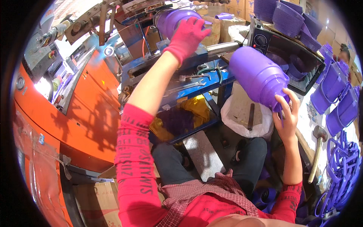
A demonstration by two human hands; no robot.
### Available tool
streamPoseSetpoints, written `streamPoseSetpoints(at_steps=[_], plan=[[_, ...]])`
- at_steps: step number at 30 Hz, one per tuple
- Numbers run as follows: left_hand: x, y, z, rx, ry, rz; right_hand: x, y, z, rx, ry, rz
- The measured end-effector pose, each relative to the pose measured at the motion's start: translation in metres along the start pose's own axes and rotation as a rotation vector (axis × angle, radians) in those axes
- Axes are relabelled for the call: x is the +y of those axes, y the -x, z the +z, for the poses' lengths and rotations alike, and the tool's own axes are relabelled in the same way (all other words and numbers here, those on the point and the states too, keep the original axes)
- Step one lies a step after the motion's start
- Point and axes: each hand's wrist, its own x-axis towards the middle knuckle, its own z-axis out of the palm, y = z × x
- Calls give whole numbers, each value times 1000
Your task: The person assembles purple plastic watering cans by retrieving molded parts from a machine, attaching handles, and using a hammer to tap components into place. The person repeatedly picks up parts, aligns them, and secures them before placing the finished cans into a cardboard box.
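My right hand (288, 115), bare, has its fingers wrapped round the narrow stepped neck of a purple plastic container (255, 72). The container is tilted, its wide rounded end up and to the left. My left hand (187, 36), in a red glove, is stretched out to the machine at the far side. Its fingers curl over the near right end of a second purple plastic container (166, 23), which lies there on its side. The glove hides part of that container and the fingertips' exact hold.
Wrenches (189, 86) and pliers lie on the blue bench (177, 96). A white-lined bin (242, 117) stands between bench and right arm. On the right are a small oven (291, 56) topped with purple baskets, a hammer (318, 145), and purple handles (340, 170). Another person (345, 56) is beyond.
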Motion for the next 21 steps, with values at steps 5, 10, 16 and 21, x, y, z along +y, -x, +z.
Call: streamPoseSetpoints(at_steps=[5,10,16,21], plan=[[72,73,-168,300,249,-110,22,-36,46,77,-32,-131],[83,195,-208,-127,721,-670,2,-115,95,140,-92,-410],[132,266,-176,-298,906,-799,-28,-173,137,167,105,-684],[145,282,-171,-275,914,-883,-44,-186,149,53,133,-645]])
